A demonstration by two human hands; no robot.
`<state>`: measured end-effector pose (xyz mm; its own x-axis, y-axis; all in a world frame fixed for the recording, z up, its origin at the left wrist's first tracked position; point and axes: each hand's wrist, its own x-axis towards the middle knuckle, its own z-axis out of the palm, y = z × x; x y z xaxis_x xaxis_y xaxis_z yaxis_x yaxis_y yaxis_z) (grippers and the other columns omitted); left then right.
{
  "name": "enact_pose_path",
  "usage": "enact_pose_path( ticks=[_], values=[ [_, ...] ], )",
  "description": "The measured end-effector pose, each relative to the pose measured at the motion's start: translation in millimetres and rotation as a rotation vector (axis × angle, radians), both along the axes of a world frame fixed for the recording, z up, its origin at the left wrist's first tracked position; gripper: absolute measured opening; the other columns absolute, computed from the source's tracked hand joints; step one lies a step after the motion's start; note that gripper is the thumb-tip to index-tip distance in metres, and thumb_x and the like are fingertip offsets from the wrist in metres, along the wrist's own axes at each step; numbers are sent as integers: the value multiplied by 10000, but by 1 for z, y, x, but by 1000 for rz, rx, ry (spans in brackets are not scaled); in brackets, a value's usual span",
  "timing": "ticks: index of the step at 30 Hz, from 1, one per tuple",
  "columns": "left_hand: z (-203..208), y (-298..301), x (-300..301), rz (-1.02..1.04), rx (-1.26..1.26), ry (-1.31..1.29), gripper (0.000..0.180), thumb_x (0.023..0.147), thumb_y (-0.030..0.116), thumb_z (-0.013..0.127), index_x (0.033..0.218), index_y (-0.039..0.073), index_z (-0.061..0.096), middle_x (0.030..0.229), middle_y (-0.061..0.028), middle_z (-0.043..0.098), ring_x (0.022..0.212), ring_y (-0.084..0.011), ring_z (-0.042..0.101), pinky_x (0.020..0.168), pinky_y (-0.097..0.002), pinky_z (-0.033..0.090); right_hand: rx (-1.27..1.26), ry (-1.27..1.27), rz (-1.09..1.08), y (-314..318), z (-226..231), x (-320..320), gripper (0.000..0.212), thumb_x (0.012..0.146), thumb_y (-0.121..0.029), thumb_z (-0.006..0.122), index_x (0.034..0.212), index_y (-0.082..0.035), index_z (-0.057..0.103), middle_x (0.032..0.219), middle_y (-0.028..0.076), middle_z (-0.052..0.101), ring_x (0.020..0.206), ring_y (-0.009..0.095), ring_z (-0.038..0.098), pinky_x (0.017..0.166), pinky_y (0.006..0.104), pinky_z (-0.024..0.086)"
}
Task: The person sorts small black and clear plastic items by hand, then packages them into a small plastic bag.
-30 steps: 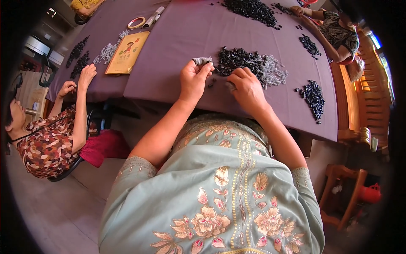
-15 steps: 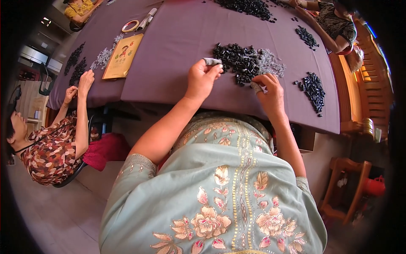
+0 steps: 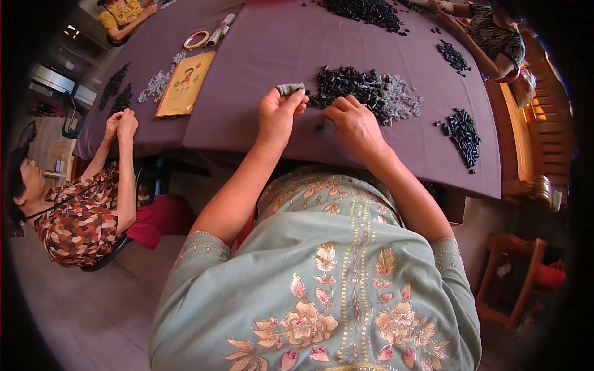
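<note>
My left hand [image 3: 279,117] is closed in a pinch just left of the heap, with a grey cloth-like cover [image 3: 289,89] around its index finger. Whatever lies between its thumb and fingertip is too small to name. Beside it, my right hand [image 3: 357,125] is held palm down with curled fingers at the heap's near edge; its fingertips and anything in them are hidden. The heap has small black tube-like pieces [image 3: 346,85] on its left and clear ones [image 3: 402,98] on its right. A single dark piece [image 3: 319,127] lies between my hands.
More black pieces lie in piles to the right [image 3: 461,139] and at the far side [image 3: 365,13]. A yellow booklet [image 3: 185,85], a tape roll [image 3: 197,39] and clear pieces [image 3: 154,86] are on the left. Co-workers sit at left [image 3: 86,207], far left [image 3: 121,18] and far right [image 3: 495,40].
My right hand has moved left from the clear pieces toward my left hand, turning palm down. My left hand has shifted slightly left. The co-worker at left has brought both hands together.
</note>
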<state>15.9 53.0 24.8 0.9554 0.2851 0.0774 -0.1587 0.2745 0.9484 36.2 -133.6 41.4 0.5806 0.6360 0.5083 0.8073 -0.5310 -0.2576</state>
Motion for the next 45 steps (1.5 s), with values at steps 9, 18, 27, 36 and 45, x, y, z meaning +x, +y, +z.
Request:
enact_pose_path(
  ticks=[9, 18, 27, 36, 45],
  values=[
    [-1, -30, -40, -293, 270, 40, 110, 894, 60, 678, 995, 19, 664, 811, 2, 678, 706, -55, 588, 646, -236, 490, -77, 163, -122, 4, 2, 22, 175, 729, -29, 622, 899, -46, 659, 875, 139, 607, 891, 351, 610, 780, 435, 500],
    [-4, -12, 10, -290, 321, 17, 88, 915, 74, 663, 983, 18, 652, 849, -27, 697, 757, -77, 635, 692, -230, 514, 67, 362, -200, -33, 13, 30, 212, 752, -2, 603, 956, -39, 645, 961, 150, 618, 929, 367, 616, 808, 452, 491],
    [-8, -8, -1, -293, 269, 39, 111, 919, 75, 663, 1010, 11, 655, 892, -39, 699, 787, -90, 647, 747, -245, 541, -91, 169, -193, -13, 4, 34, 133, 766, -28, 597, 893, -36, 637, 932, 147, 613, 912, 352, 626, 793, 435, 511],
    [-10, -10, -4, -269, 338, 18, 96, 911, 56, 667, 999, 17, 659, 869, -22, 698, 785, -73, 637, 720, -231, 519, -147, 94, -172, -15, 6, 29, 120, 758, -31, 610, 878, -35, 624, 906, 133, 601, 911, 335, 622, 777, 436, 520],
    [-12, -10, -3, -269, 270, 14, 93, 917, 52, 661, 1001, 14, 653, 880, -24, 697, 785, -75, 637, 723, -232, 525, -57, 168, -131, -6, 9, 26, 159, 739, -39, 647, 896, -32, 622, 912, 136, 595, 931, 333, 617, 786, 437, 518]
  ],
)
